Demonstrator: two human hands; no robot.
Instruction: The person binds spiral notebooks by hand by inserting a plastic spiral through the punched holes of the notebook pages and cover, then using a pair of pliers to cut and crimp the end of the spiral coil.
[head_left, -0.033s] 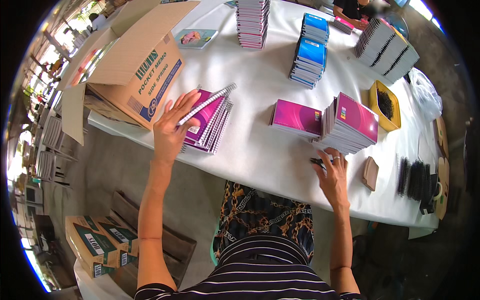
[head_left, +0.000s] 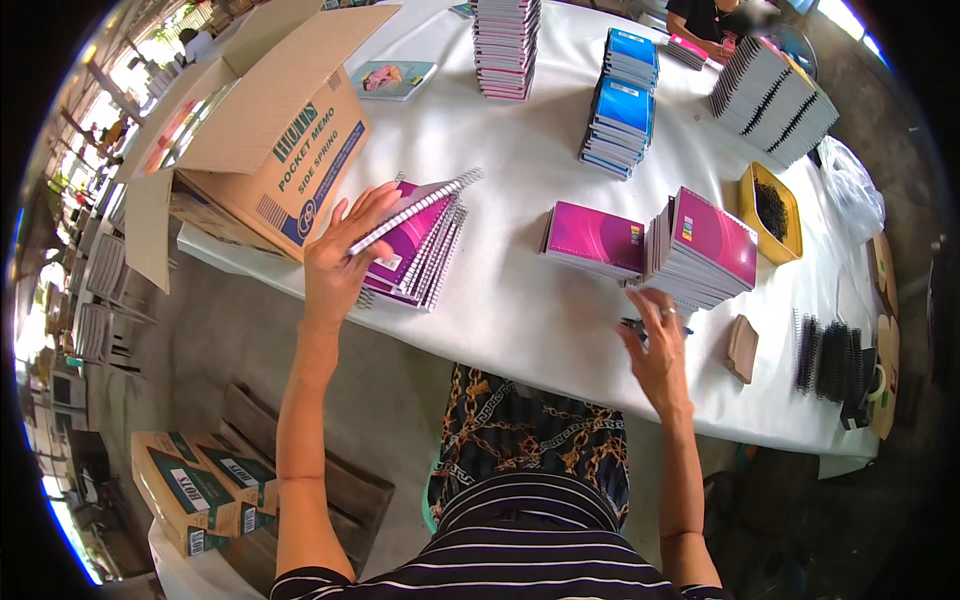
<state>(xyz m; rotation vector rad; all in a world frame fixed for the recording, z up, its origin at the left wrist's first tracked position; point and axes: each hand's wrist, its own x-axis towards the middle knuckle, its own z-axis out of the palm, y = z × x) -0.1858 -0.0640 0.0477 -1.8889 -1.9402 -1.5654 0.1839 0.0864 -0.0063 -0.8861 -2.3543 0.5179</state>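
Note:
My left hand [head_left: 345,240] is closed round the near edge of a spiral notebook [head_left: 415,212], tilted above a pile of purple spiral notebooks [head_left: 405,255] at the left of the table. Its wire coil sticks out past the far corner. Fingers curved and apart, my right hand [head_left: 655,345] hovers with nothing in its grasp over a small dark tool with blue parts [head_left: 686,330]; the hand hides most of the tool. Just beyond that hand lie a flat stack of magenta notebooks [head_left: 595,238] and a taller leaning stack [head_left: 715,240].
An open cardboard box [head_left: 290,170] stands at the left edge. Blue notebooks [head_left: 620,105] and a tall notebook stack [head_left: 505,50] stand farther back. To the right are a yellow tray [head_left: 790,240] of black bits, a brown block [head_left: 741,348] and black coils [head_left: 832,360]. A co-worker's hand [head_left: 717,50] shows far right.
My right hand has come slightly left and off the dark tool, which now shows more. The notebook in my left hand has shifted a little, its coil end farther right.

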